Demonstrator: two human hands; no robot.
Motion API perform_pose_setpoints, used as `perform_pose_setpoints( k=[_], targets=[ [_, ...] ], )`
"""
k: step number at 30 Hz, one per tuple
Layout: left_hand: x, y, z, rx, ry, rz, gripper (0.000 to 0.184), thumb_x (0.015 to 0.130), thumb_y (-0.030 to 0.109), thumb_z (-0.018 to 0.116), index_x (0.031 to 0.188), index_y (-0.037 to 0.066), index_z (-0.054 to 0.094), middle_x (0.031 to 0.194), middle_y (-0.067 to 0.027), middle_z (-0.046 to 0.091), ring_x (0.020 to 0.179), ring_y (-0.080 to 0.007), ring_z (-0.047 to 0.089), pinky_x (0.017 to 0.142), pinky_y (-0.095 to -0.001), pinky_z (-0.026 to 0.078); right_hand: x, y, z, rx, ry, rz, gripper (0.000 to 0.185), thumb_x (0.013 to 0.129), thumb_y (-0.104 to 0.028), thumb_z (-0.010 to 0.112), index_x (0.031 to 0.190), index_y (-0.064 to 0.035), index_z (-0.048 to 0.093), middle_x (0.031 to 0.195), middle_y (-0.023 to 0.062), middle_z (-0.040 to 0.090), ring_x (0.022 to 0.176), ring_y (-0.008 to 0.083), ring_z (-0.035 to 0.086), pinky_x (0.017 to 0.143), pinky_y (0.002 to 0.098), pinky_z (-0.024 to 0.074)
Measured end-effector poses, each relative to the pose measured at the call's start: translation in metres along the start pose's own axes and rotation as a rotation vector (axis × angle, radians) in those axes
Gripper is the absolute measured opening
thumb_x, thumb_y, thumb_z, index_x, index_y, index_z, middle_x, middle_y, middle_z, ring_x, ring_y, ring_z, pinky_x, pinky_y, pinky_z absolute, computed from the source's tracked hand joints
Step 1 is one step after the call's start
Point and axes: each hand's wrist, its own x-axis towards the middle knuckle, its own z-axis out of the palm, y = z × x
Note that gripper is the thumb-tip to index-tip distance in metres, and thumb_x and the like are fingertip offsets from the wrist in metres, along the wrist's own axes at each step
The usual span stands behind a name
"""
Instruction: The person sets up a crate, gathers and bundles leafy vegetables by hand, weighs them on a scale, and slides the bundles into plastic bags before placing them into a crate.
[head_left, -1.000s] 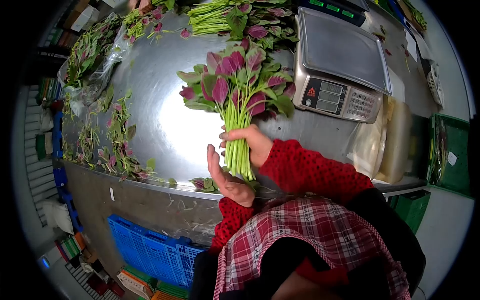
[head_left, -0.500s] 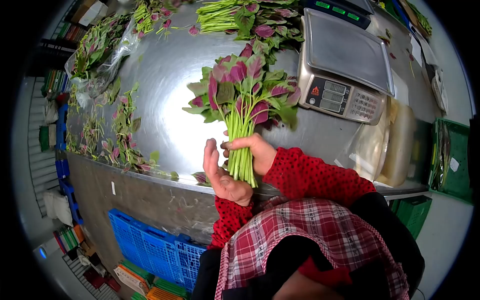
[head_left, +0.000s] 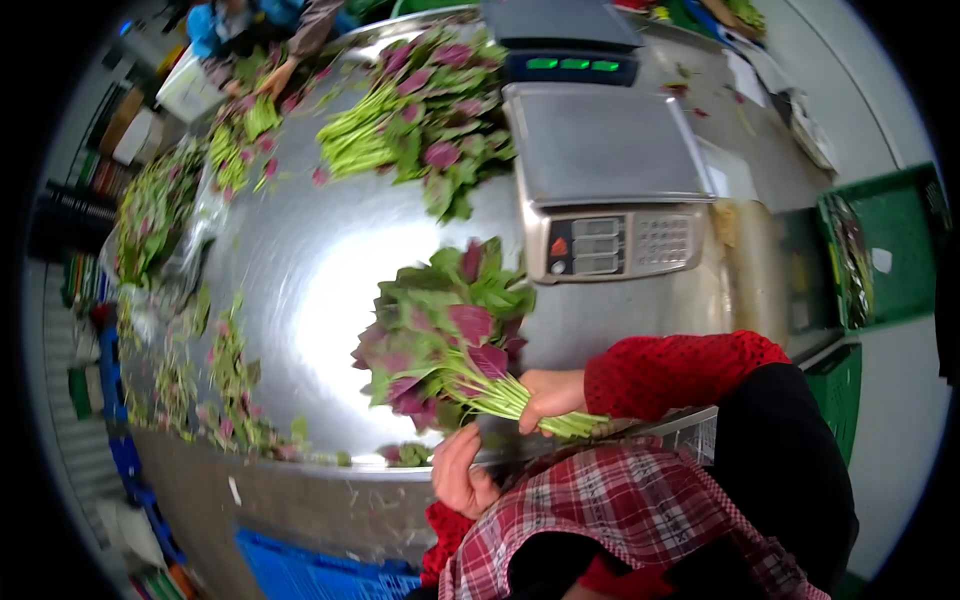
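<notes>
A bunch of red-and-green amaranth [head_left: 440,335] hangs tilted above the steel table, its leaves to the left and its pale green stems to the right. My right hand [head_left: 552,398] is wrapped round those stems near their cut ends. Just below the leaves, by the table's front edge, is my left hand [head_left: 465,475], with its fingers curled in close to the lower side of the bunch. Whether a thin stem or leaf sits between those fingertips is too small to make out.
A steel weighing scale [head_left: 615,150] stands behind the bunch, another scale [head_left: 570,65] beyond it. More amaranth bunches [head_left: 420,110] lie at the back. Loose trimmings [head_left: 232,385] and a bagged heap [head_left: 155,215] are at left. A co-worker's hand [head_left: 277,78] handles greens. A green crate [head_left: 900,260] stands right.
The bunch has tipped from upright to slanting, stems swinging right with my right hand. My left hand has come off the stems and curled. The view has shifted, showing a co-worker at the back.
</notes>
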Motion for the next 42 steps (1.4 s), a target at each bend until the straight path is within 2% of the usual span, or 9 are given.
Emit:
perform_pose_setpoints(
  k=[6, 14, 20, 22, 25, 26, 30, 36, 42],
  targets=[
    [0.028, -0.007, 0.009, -0.066, 0.092, 0.018, 0.028, 0.097, 0.018, 0.047, 0.102, -0.006, 0.061, 0.097, -0.0227, 0.067, 0.086, -0.0365, 0.065, 0.078, -0.0421, 0.052, -0.156, -0.144, -0.060, -0.280, 0.514, -0.551, 0.017, 0.073, -0.002, 0.068, 0.087, 0.0039, 0.061, 0.069, 0.0069, 0.062, 0.054, 0.0126, 0.059, 0.050, 0.0266, 0.0481],
    [0.102, -0.064, 0.022, 0.135, -0.087, -0.040, 0.016, 0.087, -0.003, 0.056, 0.101, -0.005, 0.063, 0.094, -0.0174, 0.065, 0.085, -0.0297, 0.063, 0.076, -0.0354, 0.049, -0.168, -0.125, -0.229, 0.120, 0.830, -0.508, 0.028, 0.074, -0.006, 0.075, 0.096, 0.0015, 0.060, 0.078, 0.0094, 0.063, 0.063, 0.0184, 0.065, 0.054, 0.0314, 0.0535],
    [0.219, -0.179, 0.024, 0.520, -0.145, 0.211, 0.046, 0.080, 0.018, 0.073, 0.119, 0.000, 0.056, 0.110, -0.0174, 0.061, 0.097, -0.0373, 0.059, 0.086, -0.0428, 0.047, -0.161, -0.077, -0.245, -0.822, 1.565, -0.131, 0.063, 0.070, -0.031, 0.082, 0.114, 0.0056, 0.057, 0.097, 0.0166, 0.065, 0.093, 0.0313, 0.063, 0.084, 0.0413, 0.0482],
    [0.276, -0.233, 0.026, 0.537, -0.169, 0.270, 0.053, 0.080, 0.024, 0.074, 0.124, 0.002, 0.053, 0.117, -0.0178, 0.059, 0.102, -0.0379, 0.058, 0.089, -0.0431, 0.046, -0.156, -0.085, -0.198, -1.289, 1.836, -0.585, 0.062, 0.076, -0.030, 0.077, 0.121, 0.0038, 0.051, 0.113, 0.0146, 0.063, 0.100, 0.0300, 0.062, 0.090, 0.0388, 0.0472],
    [0.384, -0.288, 0.053, 0.490, -0.085, 0.252, 0.042, 0.085, 0.026, 0.065, 0.115, -0.001, 0.056, 0.108, -0.0213, 0.061, 0.098, -0.0398, 0.057, 0.084, -0.0451, 0.046, -0.055, -0.075, -0.142, -0.742, 1.064, -0.986, 0.049, 0.080, -0.025, 0.077, 0.118, -0.0006, 0.057, 0.099, 0.0108, 0.062, 0.093, 0.0209, 0.062, 0.075, 0.0317, 0.0522],
    [0.422, -0.306, 0.065, 0.461, -0.101, 0.226, 0.039, 0.087, 0.026, 0.063, 0.114, -0.002, 0.056, 0.105, -0.0229, 0.062, 0.098, -0.0408, 0.057, 0.085, -0.0455, 0.046, -0.027, -0.092, -0.116, -0.424, 0.762, -0.645, 0.052, 0.082, -0.028, 0.076, 0.121, 0.0000, 0.056, 0.102, 0.0123, 0.063, 0.096, 0.0217, 0.063, 0.076, 0.0322, 0.0536],
    [0.534, -0.376, 0.116, 0.618, -0.249, 0.083, 0.046, 0.095, 0.039, 0.050, 0.115, -0.002, 0.058, 0.108, -0.0266, 0.061, 0.101, -0.0404, 0.058, 0.087, -0.0485, 0.046, 0.127, -0.149, -0.119, 0.015, 0.385, -0.577, 0.061, 0.090, -0.032, 0.066, 0.128, 0.0119, 0.048, 0.095, 0.0183, 0.066, 0.082, 0.0197, 0.063, 0.071, 0.0311, 0.0516],
    [0.512, -0.406, 0.135, 0.580, -0.452, 0.006, 0.057, 0.098, 0.049, 0.032, 0.101, 0.002, 0.064, 0.099, -0.0263, 0.065, 0.093, -0.0445, 0.060, 0.081, -0.0528, 0.046, 0.276, -0.244, -0.173, 0.625, 0.611, -0.679, 0.041, 0.087, -0.030, 0.061, 0.097, 0.0096, 0.061, 0.079, 0.0106, 0.062, 0.068, 0.0223, 0.056, 0.066, 0.0359, 0.0467],
    [0.375, -0.369, 0.108, 0.645, -0.277, -0.107, 0.055, 0.099, 0.047, 0.031, 0.087, 0.005, 0.065, 0.082, -0.0213, 0.067, 0.074, -0.0416, 0.063, 0.064, -0.0518, 0.048, 0.235, -0.238, -0.151, 0.200, 1.076, -0.684, 0.039, 0.092, -0.031, 0.057, 0.102, 0.0061, 0.063, 0.086, 0.0189, 0.069, 0.079, 0.0261, 0.065, 0.070, 0.0388, 0.0488]
  ],
)
